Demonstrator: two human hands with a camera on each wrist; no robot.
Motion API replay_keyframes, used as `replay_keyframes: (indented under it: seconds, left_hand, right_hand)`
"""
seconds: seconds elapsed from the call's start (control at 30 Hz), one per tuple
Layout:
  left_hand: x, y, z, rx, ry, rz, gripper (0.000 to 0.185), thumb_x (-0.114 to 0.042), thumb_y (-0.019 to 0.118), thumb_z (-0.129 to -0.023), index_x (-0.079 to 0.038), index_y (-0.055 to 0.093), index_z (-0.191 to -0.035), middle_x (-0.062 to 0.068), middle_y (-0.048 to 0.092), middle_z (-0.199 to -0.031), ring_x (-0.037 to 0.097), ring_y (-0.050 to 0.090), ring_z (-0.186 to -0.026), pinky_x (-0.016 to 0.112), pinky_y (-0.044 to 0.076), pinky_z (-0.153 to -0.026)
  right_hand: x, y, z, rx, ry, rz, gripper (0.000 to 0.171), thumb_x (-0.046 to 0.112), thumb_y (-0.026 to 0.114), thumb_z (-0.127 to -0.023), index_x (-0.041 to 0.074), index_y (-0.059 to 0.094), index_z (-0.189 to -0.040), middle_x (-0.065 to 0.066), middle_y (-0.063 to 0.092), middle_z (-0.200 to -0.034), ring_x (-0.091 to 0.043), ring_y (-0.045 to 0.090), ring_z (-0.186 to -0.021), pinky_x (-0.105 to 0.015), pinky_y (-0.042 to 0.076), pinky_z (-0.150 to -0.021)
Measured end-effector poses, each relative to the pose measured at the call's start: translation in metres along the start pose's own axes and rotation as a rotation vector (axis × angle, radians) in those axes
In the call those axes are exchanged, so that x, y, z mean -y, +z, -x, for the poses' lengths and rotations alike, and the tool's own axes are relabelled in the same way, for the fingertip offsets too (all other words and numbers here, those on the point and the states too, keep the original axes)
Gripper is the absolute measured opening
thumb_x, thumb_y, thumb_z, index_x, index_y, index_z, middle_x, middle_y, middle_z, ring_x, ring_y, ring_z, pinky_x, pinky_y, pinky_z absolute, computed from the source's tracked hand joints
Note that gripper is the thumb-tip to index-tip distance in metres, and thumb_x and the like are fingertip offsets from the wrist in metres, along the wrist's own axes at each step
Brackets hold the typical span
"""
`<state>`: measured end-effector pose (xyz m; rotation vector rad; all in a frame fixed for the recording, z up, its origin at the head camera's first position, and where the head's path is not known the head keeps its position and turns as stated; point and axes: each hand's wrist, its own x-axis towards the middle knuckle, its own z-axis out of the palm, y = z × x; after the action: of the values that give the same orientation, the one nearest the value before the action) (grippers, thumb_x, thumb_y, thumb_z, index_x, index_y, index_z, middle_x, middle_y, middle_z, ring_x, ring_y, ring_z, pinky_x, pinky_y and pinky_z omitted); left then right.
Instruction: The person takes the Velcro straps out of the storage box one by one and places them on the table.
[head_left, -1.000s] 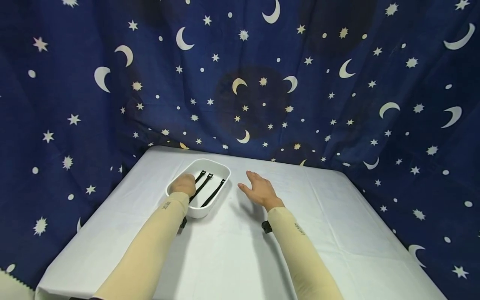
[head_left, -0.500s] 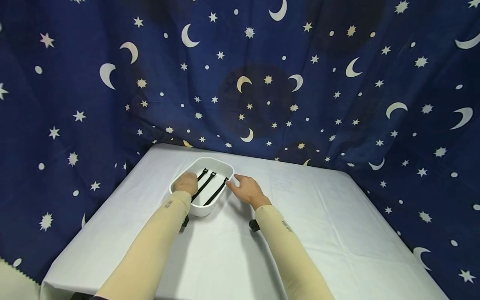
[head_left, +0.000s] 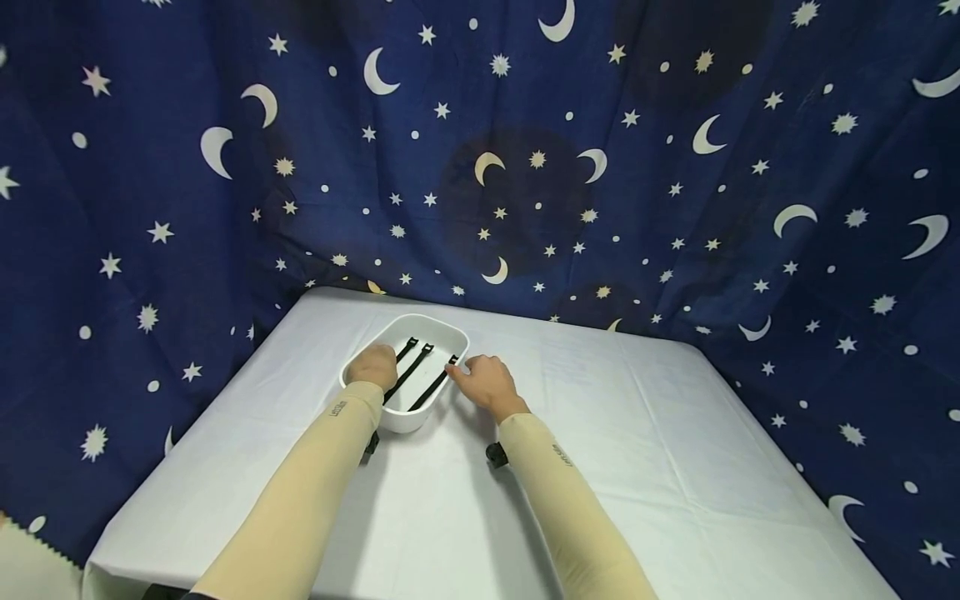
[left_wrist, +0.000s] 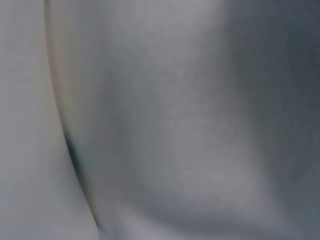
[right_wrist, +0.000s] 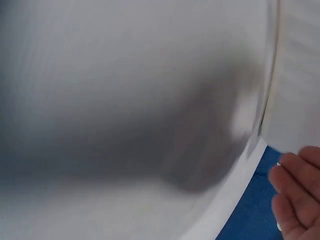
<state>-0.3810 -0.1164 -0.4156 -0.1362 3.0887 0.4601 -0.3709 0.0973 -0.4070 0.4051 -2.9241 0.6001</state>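
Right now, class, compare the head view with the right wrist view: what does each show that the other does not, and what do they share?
Only the head view shows the left hand resting in the white tray, three black straps lying in it, the right hand at the tray's right rim, both beige sleeves and the star-and-moon curtain.

Only the right wrist view shows a blurred white surface from very near, with fingertips at the lower right edge.

Both show the right hand, a white surface and some blue.
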Motion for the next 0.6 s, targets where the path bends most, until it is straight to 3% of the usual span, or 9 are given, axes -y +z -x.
replay_keyframes:
  seconds: [0.1,0.17,0.27,0.47,0.6]
  left_hand:
    - [0.000,0.000,0.000,0.004,-0.001,0.002,0.018,-0.003,0.060,-0.091,0.002,0.066,-0.107,0.018,0.069,-0.106,0.033,0.069,-0.095,0.057,0.059,-0.074]
    - [0.000,0.001,-0.001,0.007,-0.005,0.005,0.018,-0.004,0.061,-0.091,0.002,0.066,-0.108,0.018,0.069,-0.106,0.033,0.069,-0.095,0.057,0.059,-0.075]
    - [0.002,0.002,-0.003,0.006,-0.008,0.007,0.018,-0.004,0.061,-0.091,0.001,0.066,-0.107,0.018,0.069,-0.104,0.032,0.069,-0.094,0.057,0.058,-0.075]
    - [0.004,0.005,-0.007,-0.013,-0.017,0.023,0.014,-0.003,0.061,-0.089,0.000,0.067,-0.102,0.016,0.070,-0.100,0.030,0.069,-0.089,0.055,0.059,-0.071]
    - [0.004,0.006,-0.008,-0.011,-0.023,0.036,0.013,-0.002,0.061,-0.088,0.001,0.066,-0.100,0.016,0.070,-0.099,0.030,0.069,-0.088,0.055,0.059,-0.070]
  right_hand:
    - [0.006,0.003,0.001,-0.023,0.013,-0.061,0.049,0.047,0.056,-0.096,0.014,0.060,-0.060,0.000,0.057,-0.057,-0.019,0.052,-0.059,-0.031,0.041,-0.058]
    - [0.011,0.005,0.001,-0.038,0.027,-0.129,0.051,0.040,0.058,-0.097,0.018,0.050,-0.052,0.004,0.046,-0.049,-0.015,0.043,-0.051,-0.027,0.035,-0.052]
    - [0.017,0.010,0.002,-0.075,0.057,-0.220,0.052,0.032,0.060,-0.097,0.018,0.045,-0.049,0.006,0.042,-0.044,-0.012,0.039,-0.045,-0.024,0.032,-0.048]
    - [0.023,0.019,0.005,-0.132,0.153,-0.362,0.044,0.027,0.061,-0.098,0.011,0.065,-0.057,0.001,0.062,-0.051,-0.014,0.053,-0.050,-0.024,0.039,-0.050]
    - [0.023,0.022,0.005,-0.151,0.197,-0.431,0.042,0.026,0.060,-0.098,0.006,0.069,-0.063,-0.003,0.065,-0.055,-0.016,0.056,-0.053,-0.024,0.040,-0.050]
